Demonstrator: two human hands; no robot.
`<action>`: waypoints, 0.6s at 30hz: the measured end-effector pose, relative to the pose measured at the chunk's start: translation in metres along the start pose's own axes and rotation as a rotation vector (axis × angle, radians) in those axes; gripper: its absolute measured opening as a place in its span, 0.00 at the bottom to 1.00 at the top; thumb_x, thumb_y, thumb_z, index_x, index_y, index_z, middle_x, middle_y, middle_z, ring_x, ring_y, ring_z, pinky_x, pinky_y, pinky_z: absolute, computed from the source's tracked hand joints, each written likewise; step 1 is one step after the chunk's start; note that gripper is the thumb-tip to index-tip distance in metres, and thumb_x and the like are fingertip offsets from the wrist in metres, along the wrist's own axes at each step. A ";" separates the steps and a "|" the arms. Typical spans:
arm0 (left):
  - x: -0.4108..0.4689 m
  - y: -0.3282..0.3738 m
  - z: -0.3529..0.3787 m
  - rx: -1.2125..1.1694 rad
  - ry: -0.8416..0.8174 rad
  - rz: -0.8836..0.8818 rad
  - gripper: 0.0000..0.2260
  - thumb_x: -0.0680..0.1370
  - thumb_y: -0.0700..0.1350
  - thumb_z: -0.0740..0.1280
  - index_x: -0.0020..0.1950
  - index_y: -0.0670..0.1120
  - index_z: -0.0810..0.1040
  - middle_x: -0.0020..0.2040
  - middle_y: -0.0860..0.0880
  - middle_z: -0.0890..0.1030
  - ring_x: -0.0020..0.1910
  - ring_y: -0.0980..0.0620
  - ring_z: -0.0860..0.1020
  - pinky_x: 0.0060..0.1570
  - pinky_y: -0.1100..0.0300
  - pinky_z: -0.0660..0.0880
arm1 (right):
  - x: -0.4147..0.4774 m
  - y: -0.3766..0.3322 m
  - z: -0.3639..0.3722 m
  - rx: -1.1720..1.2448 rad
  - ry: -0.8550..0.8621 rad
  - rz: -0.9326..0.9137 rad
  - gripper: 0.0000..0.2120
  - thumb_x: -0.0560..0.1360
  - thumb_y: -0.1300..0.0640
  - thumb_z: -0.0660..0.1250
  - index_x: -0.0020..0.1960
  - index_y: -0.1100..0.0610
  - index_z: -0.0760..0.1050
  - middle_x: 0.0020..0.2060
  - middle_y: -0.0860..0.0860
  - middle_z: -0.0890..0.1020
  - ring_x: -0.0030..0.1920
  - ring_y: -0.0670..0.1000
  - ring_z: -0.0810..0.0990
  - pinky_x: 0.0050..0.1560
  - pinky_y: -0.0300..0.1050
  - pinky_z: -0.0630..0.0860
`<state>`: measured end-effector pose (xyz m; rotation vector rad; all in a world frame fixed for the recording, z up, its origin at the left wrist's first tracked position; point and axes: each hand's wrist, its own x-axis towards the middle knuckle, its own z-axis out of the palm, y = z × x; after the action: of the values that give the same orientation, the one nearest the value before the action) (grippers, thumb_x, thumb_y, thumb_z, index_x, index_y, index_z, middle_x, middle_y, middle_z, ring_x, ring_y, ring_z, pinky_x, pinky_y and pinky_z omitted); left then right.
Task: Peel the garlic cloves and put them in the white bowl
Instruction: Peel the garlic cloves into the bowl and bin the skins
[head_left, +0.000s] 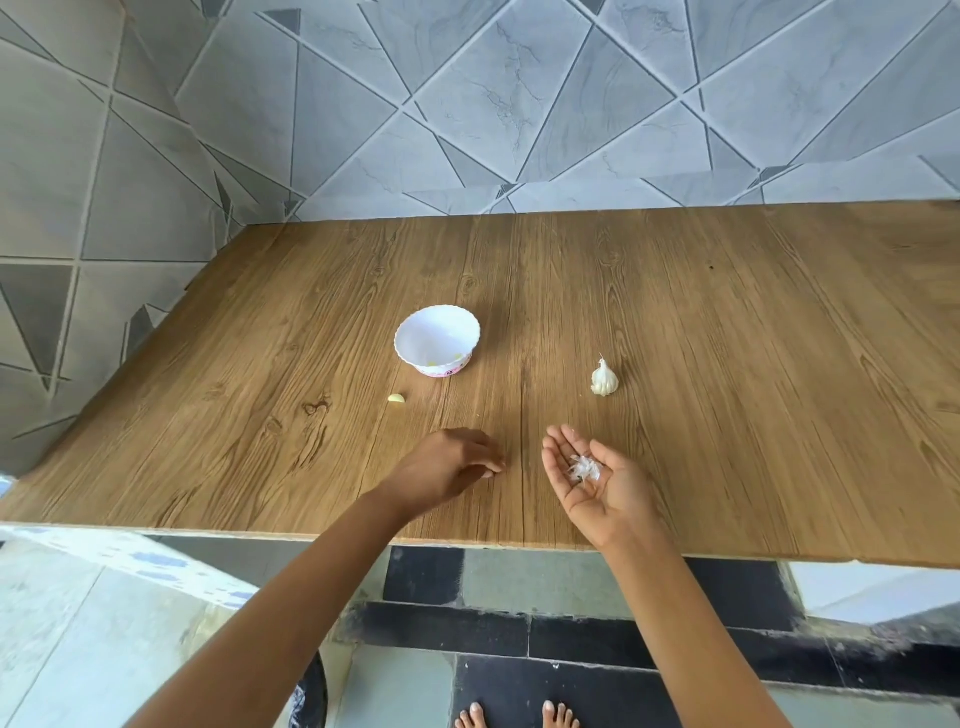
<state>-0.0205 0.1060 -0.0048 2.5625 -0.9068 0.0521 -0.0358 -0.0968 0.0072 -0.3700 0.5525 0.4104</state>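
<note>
On wooden table (727, 312), right hand (592, 483) spread palm-up under papery garlic skins (584, 469); left hand (452, 462) palm-down, fingertips at the surface, grip unclear; peeled clove (396, 398) near white bowl (415, 332), garlic bulb (604, 379) apart.

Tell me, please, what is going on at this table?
A person is peeling garlic by hand. The right hand lies palm up, carrying a small heap of papery garlic skins. The left hand is palm down with its fingers at the wooden table; whether they pinch anything is unclear. One peeled clove lies on the table beside the white bowl, which holds a few yellowish bits. A garlic bulb sits to the bowl's right.
</note>
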 end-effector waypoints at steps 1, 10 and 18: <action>0.000 0.000 0.003 0.017 0.029 -0.023 0.06 0.72 0.35 0.71 0.46 0.42 0.84 0.45 0.48 0.84 0.44 0.51 0.82 0.45 0.55 0.80 | 0.000 0.001 0.000 -0.001 0.001 0.005 0.16 0.81 0.60 0.55 0.48 0.69 0.77 0.42 0.61 0.84 0.45 0.56 0.82 0.46 0.50 0.80; 0.033 0.011 -0.024 -0.242 0.065 -0.427 0.05 0.71 0.32 0.70 0.44 0.39 0.83 0.39 0.48 0.83 0.35 0.58 0.79 0.41 0.62 0.76 | 0.009 0.012 0.011 -0.001 0.047 0.037 0.16 0.82 0.60 0.53 0.48 0.69 0.75 0.40 0.62 0.82 0.46 0.58 0.80 0.42 0.51 0.80; 0.040 0.058 -0.031 -0.144 -0.007 -0.197 0.11 0.74 0.32 0.65 0.51 0.42 0.84 0.46 0.46 0.85 0.45 0.51 0.82 0.48 0.58 0.77 | 0.014 0.029 0.032 0.014 0.110 0.050 0.10 0.77 0.67 0.54 0.40 0.64 0.72 0.35 0.56 0.75 0.36 0.50 0.73 0.40 0.40 0.74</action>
<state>-0.0208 0.0542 0.0520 2.5039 -0.6315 -0.0768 -0.0247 -0.0543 0.0174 -0.3670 0.6729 0.4358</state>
